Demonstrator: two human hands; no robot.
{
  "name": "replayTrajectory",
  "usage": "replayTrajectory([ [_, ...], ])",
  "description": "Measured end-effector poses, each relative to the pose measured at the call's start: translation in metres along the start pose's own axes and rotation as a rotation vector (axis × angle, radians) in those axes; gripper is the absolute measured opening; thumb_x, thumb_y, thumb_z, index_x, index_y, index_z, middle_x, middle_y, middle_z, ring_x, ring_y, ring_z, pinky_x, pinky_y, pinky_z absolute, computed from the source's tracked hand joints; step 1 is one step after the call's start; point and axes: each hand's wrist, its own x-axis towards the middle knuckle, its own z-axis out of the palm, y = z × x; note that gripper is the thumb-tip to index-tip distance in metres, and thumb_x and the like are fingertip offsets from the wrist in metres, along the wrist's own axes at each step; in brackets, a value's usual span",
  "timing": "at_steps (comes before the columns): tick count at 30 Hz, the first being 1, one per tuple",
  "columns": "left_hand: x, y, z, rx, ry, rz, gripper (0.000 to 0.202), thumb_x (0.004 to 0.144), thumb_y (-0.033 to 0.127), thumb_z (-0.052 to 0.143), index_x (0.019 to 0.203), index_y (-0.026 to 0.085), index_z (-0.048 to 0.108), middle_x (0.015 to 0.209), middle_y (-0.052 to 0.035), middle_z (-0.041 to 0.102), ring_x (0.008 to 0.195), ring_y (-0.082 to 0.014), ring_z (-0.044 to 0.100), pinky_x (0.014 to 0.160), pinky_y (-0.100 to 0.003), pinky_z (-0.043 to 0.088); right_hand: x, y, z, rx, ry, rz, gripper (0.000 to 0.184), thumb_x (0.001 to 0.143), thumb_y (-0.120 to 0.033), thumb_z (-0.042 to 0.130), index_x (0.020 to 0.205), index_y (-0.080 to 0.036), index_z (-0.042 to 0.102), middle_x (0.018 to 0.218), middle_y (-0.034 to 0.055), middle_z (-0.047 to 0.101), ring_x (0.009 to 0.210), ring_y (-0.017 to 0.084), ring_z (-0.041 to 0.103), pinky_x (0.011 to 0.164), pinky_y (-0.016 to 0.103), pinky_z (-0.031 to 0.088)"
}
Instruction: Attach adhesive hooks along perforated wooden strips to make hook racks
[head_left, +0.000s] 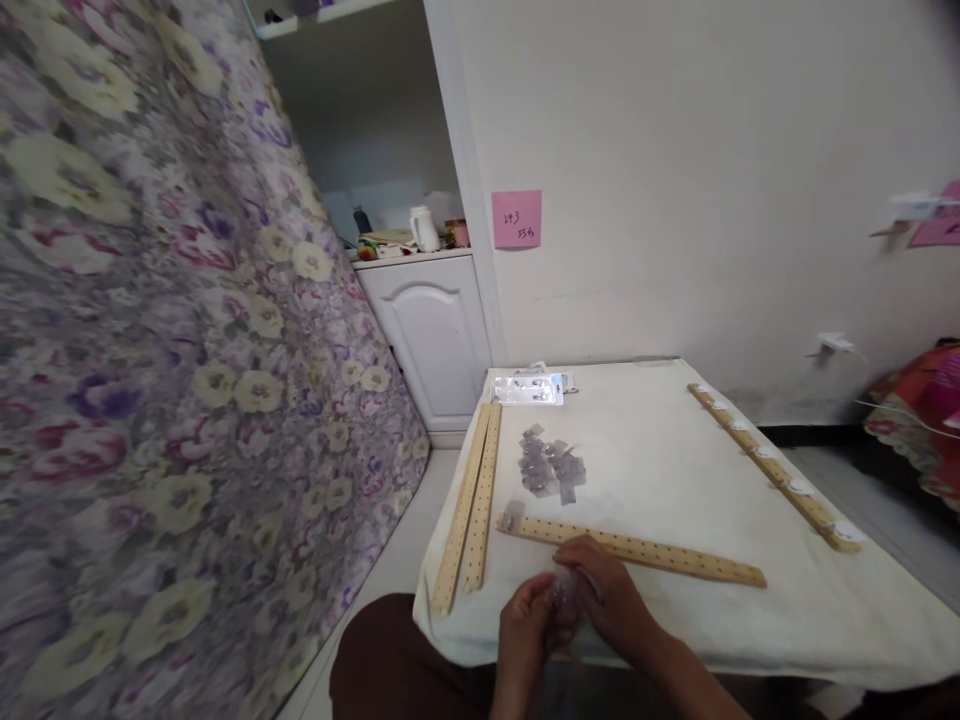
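My left hand (525, 622) and my right hand (616, 600) meet near the front edge of the table, both closed on a small clear plastic bag (564, 594). What the bag contains is too small to make out. Just beyond my hands a wooden strip with rows of holes (675, 557) lies crosswise, and another small clear bag (513, 516) rests on its left end. Farther back is a loose pile of similar small bags (551, 466).
Two perforated wooden strips (481, 500) lie side by side along the left of the cloth-covered table (630, 430). At the right lies a strip (780, 472) bearing several white pieces. Clear packaging (529, 390) sits at the back. A floral curtain (210, 350) hangs left.
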Motion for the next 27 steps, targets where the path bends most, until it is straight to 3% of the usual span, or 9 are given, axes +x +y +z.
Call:
replayTrajectory([
  [4,-0.001,0.005,-0.002,0.005,0.004,0.043,0.051,0.058,0.043,0.075,0.096,0.013,0.061,0.076,-0.0070,0.069,0.064,-0.0176,0.067,0.052,-0.023,0.047,0.006,0.013,-0.005,-0.056,0.102,0.153,0.020,0.086,-0.021,0.043,0.098,-0.020,0.059,0.094,0.0073,0.063,0.089,0.020,0.059,0.080,0.033,0.047],
  [12,0.007,0.014,-0.002,0.110,-0.023,0.171,0.055,0.060,0.050,0.071,0.098,0.012,0.060,0.073,-0.0059,0.069,0.063,-0.0189,0.066,0.052,-0.026,0.049,0.028,0.017,-0.009,0.007,-0.069,0.341,0.015,0.078,-0.023,0.052,0.088,-0.020,0.063,0.071,0.0008,0.065,0.066,0.017,0.059,0.064,0.028,0.045],
  [21,0.022,0.016,0.001,0.162,-0.043,0.249,0.050,0.067,0.053,0.064,0.098,0.013,0.057,0.066,-0.0041,0.068,0.063,-0.0188,0.065,0.055,-0.027,0.048,0.054,0.030,-0.001,0.114,-0.128,0.400,0.010,0.071,-0.018,0.052,0.075,-0.017,0.062,0.062,-0.0018,0.058,0.060,0.013,0.052,0.057,0.023,0.038],
  [27,0.032,0.016,-0.003,0.111,0.016,0.312,0.050,0.067,0.048,0.067,0.102,0.014,0.055,0.070,-0.0028,0.066,0.064,-0.0163,0.064,0.058,-0.026,0.048,0.074,0.041,0.010,0.058,-0.138,0.384,0.011,0.072,-0.019,0.051,0.074,-0.017,0.062,0.060,-0.0022,0.055,0.058,0.013,0.050,0.056,0.022,0.035],
])
